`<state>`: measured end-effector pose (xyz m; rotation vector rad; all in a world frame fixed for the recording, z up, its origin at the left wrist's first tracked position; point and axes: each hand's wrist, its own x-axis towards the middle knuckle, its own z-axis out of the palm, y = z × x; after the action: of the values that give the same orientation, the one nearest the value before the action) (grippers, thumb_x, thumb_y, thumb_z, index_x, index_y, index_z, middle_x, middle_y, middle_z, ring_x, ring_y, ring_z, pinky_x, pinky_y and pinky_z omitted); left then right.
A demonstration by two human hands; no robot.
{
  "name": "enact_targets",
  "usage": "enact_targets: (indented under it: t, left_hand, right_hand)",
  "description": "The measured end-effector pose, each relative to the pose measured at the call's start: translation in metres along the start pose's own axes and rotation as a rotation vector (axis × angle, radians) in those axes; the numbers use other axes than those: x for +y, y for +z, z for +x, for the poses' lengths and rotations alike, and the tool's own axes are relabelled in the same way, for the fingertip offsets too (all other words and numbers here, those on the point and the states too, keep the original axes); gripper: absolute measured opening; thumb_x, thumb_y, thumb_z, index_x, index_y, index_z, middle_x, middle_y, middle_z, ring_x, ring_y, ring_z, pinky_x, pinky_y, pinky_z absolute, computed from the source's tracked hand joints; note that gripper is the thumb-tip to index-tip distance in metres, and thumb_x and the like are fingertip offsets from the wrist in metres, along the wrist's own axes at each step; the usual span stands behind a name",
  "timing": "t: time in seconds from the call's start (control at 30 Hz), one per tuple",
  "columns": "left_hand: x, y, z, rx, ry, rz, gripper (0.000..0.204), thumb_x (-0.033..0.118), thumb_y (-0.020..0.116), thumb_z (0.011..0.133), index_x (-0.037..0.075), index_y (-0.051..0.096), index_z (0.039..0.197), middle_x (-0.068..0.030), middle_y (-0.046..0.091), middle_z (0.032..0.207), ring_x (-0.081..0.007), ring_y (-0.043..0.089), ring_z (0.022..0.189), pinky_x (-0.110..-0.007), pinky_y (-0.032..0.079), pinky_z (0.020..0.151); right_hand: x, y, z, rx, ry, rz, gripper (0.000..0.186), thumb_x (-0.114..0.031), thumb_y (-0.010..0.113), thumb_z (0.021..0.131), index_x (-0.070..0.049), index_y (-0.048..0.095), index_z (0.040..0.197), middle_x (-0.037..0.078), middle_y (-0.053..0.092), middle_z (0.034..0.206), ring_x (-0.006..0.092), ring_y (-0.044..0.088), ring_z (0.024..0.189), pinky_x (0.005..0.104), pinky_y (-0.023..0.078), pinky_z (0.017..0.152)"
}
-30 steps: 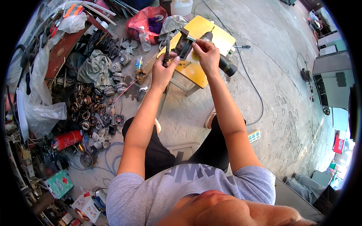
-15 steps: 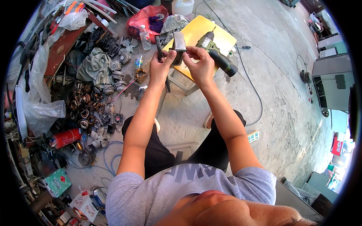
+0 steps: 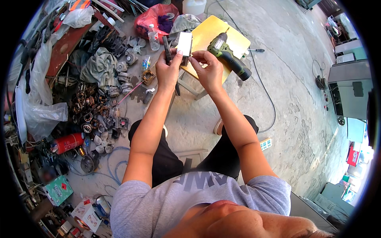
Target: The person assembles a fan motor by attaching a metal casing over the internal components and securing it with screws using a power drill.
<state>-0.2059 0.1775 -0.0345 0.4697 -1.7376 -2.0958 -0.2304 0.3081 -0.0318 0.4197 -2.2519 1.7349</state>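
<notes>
My left hand [image 3: 168, 72] is closed round a dark, box-shaped metal block [image 3: 185, 41], thumb on its near end. One broad face of the block shines bright white. The same hand also has a long dark bar-like tool [image 3: 167, 47], whose lower end sticks out below the wrist; its exact kind I cannot make out. My right hand [image 3: 209, 70] is curled at the block's right side, thumb and fingertips pinching its near edge. Both hands are held over the near left edge of a small yellow-topped stool [image 3: 207, 29]. On the stool lies a green cordless drill [image 3: 225, 52].
A screwdriver [image 3: 257, 50] lies by the stool's right edge, near a dark cable [image 3: 274, 105]. To the left are a plastic bottle [image 3: 153, 38], a red bag [image 3: 145, 23] and heaped motor parts [image 3: 89, 103]. A power strip [image 3: 266, 143] is on the concrete floor at right.
The block has tilted in my hands, so its broad face now catches the light and looks white. My right hand has shifted slightly left and down along its edge.
</notes>
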Motion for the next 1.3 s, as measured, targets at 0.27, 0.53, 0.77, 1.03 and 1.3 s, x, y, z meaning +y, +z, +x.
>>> enact_targets:
  t: [0.27,0.53,0.77,1.03,1.3]
  left_hand:
    - [-0.006,-0.004,0.003,-0.001,-0.014,-0.056,0.024,0.021,0.072,0.089,0.004,0.062,0.103,0.0023,0.063,0.089,-0.004,0.055,0.074,-0.019,0.041,0.063]
    - [-0.003,-0.002,0.001,0.042,-0.012,-0.075,0.021,0.019,0.075,0.087,0.004,0.061,0.095,0.007,0.052,0.081,-0.002,0.043,0.069,-0.018,0.038,0.063]
    - [-0.001,-0.002,0.0,0.04,-0.02,-0.077,0.021,0.021,0.075,0.087,0.006,0.062,0.095,0.0077,0.05,0.08,-0.0021,0.041,0.069,-0.018,0.035,0.063]
    - [-0.001,-0.003,0.0,0.049,0.001,-0.109,0.02,0.021,0.076,0.087,0.008,0.062,0.095,0.0083,0.05,0.081,-0.0017,0.04,0.068,-0.018,0.033,0.061]
    - [-0.001,-0.002,0.001,0.035,0.017,-0.09,0.021,0.017,0.074,0.087,0.005,0.059,0.095,0.0068,0.049,0.079,-0.0022,0.04,0.067,-0.018,0.036,0.06]
  right_hand:
    - [0.005,-0.003,0.003,-0.076,0.007,-0.045,0.014,-0.013,0.076,0.082,-0.003,0.073,0.091,0.01,0.07,0.082,0.0186,0.069,0.073,0.0302,0.053,0.067]
    - [0.006,-0.001,0.003,-0.118,0.102,0.081,0.013,-0.011,0.073,0.085,-0.002,0.071,0.094,0.01,0.069,0.085,0.0157,0.069,0.073,0.0287,0.054,0.066]
    - [0.015,0.001,0.002,-0.166,0.019,0.119,0.014,-0.006,0.07,0.086,0.0,0.064,0.097,0.009,0.068,0.09,0.017,0.069,0.077,0.029,0.055,0.069]
    - [-0.001,-0.002,0.003,-0.192,0.197,0.095,0.023,-0.022,0.067,0.093,0.0,0.064,0.09,0.006,0.067,0.078,0.0115,0.063,0.071,0.0268,0.05,0.065]
    - [0.008,0.003,0.008,-0.287,0.267,0.149,0.039,-0.035,0.059,0.099,0.001,0.066,0.083,0.0,0.061,0.07,0.0071,0.052,0.066,0.0246,0.043,0.063]
